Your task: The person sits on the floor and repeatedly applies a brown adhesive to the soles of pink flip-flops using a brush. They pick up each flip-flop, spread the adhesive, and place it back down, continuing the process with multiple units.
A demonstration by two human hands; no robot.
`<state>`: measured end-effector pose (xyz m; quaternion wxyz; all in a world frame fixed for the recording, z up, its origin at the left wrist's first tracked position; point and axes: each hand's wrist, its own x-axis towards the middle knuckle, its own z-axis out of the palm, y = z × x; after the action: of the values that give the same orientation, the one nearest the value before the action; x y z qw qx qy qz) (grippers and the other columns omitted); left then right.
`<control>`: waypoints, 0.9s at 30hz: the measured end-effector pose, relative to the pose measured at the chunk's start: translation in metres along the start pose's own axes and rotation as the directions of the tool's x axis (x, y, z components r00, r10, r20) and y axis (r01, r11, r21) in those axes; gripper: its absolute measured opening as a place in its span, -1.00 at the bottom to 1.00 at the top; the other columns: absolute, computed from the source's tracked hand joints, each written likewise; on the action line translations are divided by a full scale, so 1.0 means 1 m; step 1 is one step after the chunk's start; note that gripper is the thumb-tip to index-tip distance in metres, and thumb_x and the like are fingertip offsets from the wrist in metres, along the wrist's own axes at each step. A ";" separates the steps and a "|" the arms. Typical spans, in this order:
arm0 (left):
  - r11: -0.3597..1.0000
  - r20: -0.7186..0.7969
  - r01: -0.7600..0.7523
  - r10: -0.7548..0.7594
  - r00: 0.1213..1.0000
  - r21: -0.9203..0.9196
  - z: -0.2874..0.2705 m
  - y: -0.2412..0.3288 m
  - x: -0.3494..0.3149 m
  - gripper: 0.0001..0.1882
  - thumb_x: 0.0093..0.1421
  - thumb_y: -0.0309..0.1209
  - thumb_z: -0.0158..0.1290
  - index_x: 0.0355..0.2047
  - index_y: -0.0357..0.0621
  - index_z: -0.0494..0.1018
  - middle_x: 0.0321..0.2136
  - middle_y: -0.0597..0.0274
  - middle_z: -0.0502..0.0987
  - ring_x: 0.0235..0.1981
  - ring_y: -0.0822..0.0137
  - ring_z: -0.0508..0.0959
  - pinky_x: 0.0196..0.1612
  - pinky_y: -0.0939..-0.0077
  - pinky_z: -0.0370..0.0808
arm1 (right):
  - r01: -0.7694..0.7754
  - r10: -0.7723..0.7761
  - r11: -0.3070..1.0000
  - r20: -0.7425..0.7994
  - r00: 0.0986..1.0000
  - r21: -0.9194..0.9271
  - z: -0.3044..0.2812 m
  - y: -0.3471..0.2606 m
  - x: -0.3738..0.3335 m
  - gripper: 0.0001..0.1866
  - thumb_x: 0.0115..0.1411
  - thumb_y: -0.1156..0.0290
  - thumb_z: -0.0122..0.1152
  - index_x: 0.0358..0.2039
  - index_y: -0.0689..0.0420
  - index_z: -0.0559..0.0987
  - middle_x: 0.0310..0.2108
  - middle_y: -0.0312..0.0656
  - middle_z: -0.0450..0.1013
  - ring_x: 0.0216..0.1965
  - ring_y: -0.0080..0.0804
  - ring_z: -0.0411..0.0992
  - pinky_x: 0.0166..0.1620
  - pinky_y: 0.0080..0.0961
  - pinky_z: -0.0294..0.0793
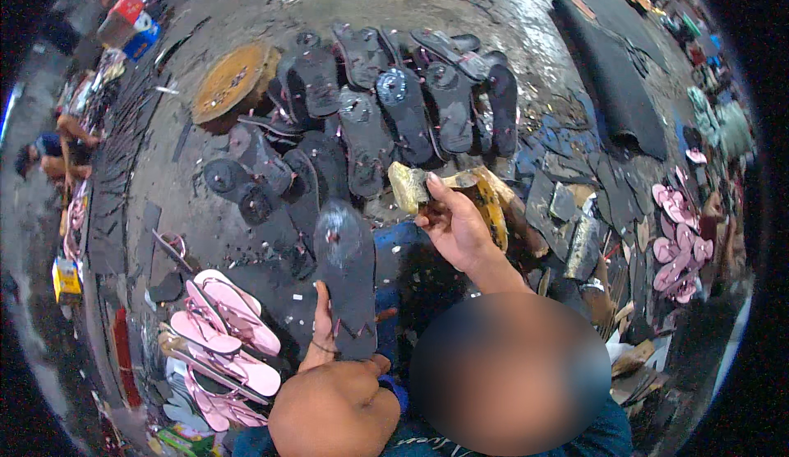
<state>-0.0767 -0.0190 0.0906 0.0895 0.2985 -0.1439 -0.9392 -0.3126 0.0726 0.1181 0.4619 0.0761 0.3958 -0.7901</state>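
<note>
Upright in front of me stands a black sandal sole [345, 251], with a shiny wet-looking patch near its far end. My left hand [320, 325] grips its near part, the thumb along the left edge and the other fingers mostly hidden behind. Farther out and to the right, my right hand [460, 231] pinches a rough, yellowish chunk [407, 187] between thumb and fingers, apart from the sole. What the chunk is made of I cannot tell. Beyond both hands, several black soles [362, 132] with small pinkish strap ends lie spread over the ground, one [401, 91] with a glossy patch.
A yellow container [493, 210] sits just beyond my right wrist. Pink flip-flops [234, 358] are piled at the near left, and more [680, 247] at the far right. Behind the soles are a round wooden block [234, 85] and a curled black sheet [608, 79]. Scraps [567, 202] litter the right.
</note>
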 end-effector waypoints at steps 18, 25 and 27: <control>0.950 0.075 -0.311 0.308 0.949 0.032 0.050 0.037 0.116 -0.18 0.17 0.34 -0.14 -0.01 -0.24 0.41 -0.21 0.11 0.58 -0.26 0.20 0.61 -0.16 0.33 0.58 | 0.557 -0.401 0.565 0.388 0.830 -0.608 0.046 0.002 0.011 -0.77 0.11 0.36 0.34 -0.26 0.19 0.56 -0.30 -0.18 0.54 -0.27 -0.44 0.49 -0.13 -0.42 0.47; 0.934 0.176 -0.337 0.354 0.918 -0.122 0.052 0.054 0.102 -0.39 0.26 0.20 -0.09 -0.05 -0.09 0.44 -0.24 0.24 0.58 -0.29 0.29 0.61 -0.25 0.35 0.60 | 0.613 -0.491 0.225 0.455 0.743 -0.757 0.007 0.024 0.021 -0.75 0.10 0.30 0.34 -0.30 0.18 0.56 -0.38 -0.12 0.58 -0.35 -0.29 0.56 -0.22 -0.36 0.51; 0.909 0.167 -0.406 0.416 0.894 -0.093 0.040 0.065 0.100 -0.39 0.25 0.19 -0.08 -0.04 -0.10 0.43 -0.23 0.26 0.58 -0.28 0.28 0.61 -0.23 0.34 0.59 | 0.474 -0.468 0.212 0.337 0.817 -0.855 -0.003 0.015 0.037 -0.73 0.11 0.26 0.33 -0.28 0.18 0.57 -0.39 -0.12 0.58 -0.35 -0.28 0.57 -0.22 -0.35 0.51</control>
<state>-0.1754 -0.0968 0.0891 0.2807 0.1714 -0.1853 -0.9260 -0.3228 0.0460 0.0897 0.1633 -0.3167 0.7645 -0.5372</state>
